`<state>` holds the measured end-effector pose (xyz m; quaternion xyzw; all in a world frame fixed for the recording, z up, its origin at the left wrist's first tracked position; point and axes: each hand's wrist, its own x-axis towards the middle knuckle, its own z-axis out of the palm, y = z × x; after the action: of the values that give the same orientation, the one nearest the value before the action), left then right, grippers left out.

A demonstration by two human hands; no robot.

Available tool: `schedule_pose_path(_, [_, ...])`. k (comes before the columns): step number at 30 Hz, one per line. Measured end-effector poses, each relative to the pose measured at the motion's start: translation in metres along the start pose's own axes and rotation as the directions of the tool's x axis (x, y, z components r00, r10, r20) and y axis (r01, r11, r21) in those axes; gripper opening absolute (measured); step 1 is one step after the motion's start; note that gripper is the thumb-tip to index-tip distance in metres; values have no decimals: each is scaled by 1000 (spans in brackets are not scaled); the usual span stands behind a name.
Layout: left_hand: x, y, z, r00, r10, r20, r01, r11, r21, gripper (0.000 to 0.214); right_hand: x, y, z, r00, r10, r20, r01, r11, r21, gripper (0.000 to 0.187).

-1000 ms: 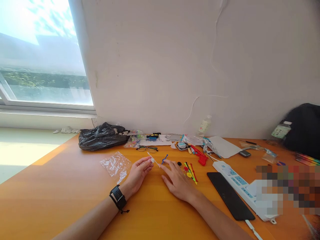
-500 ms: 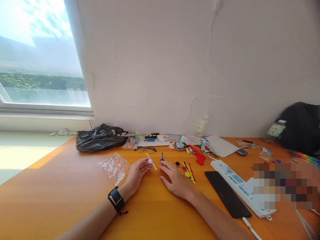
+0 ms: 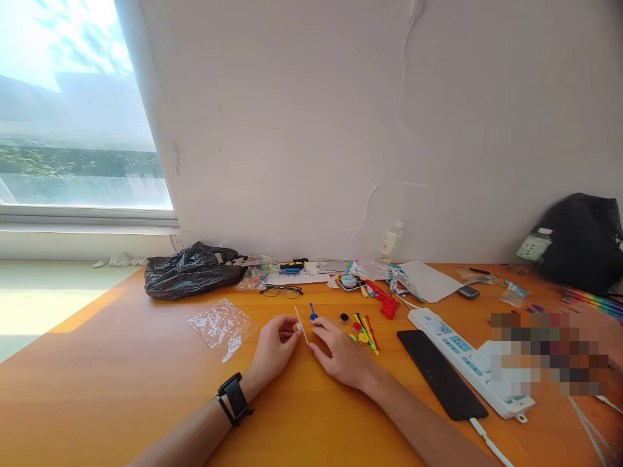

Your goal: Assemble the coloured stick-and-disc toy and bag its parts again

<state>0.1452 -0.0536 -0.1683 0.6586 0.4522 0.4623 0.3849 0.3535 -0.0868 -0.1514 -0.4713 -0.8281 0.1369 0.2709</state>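
Note:
My left hand (image 3: pixel 275 347), with a black watch on the wrist, pinches a thin white stick (image 3: pixel 300 324) that carries a small white disc. My right hand (image 3: pixel 341 353) rests on the orange table (image 3: pixel 121 383) just to the right, its fingertips closed on a small blue plastic piece (image 3: pixel 312 314). The two hands almost touch. Right of them lie a small black wheel (image 3: pixel 344 318) and a cluster of red, yellow and green plastic sticks and discs (image 3: pixel 366 331).
An empty clear plastic bag (image 3: pixel 220 324) lies left of my hands. Behind are a black bag (image 3: pixel 189 275), glasses (image 3: pixel 282 291), a red toy part (image 3: pixel 384 299) and a bottle (image 3: pixel 390 242). A black phone (image 3: pixel 440 373) and a white power strip (image 3: pixel 462 360) lie to the right.
Both hands drew slightly nearer to me and closer together. The white stick tilted more upright and the blue piece came beside it.

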Motion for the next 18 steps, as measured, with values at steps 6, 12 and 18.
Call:
schedule_pose_path(6, [1,-16,4,985,120,-121,-105,986,128,24,2,1,0,999,-32,-22,32,999,-18,21])
schedule_pose_path(12, [1,-18,-3,982,181,-51,-165,958,236,13,2,-3,-2,998,-60,-12,59,998,-21,18])
schedule_pose_path(18, [-1,-5,-11,980,178,86,-178,984,1,28,0,-7,-5,999,-51,19,51,999,-14,17])
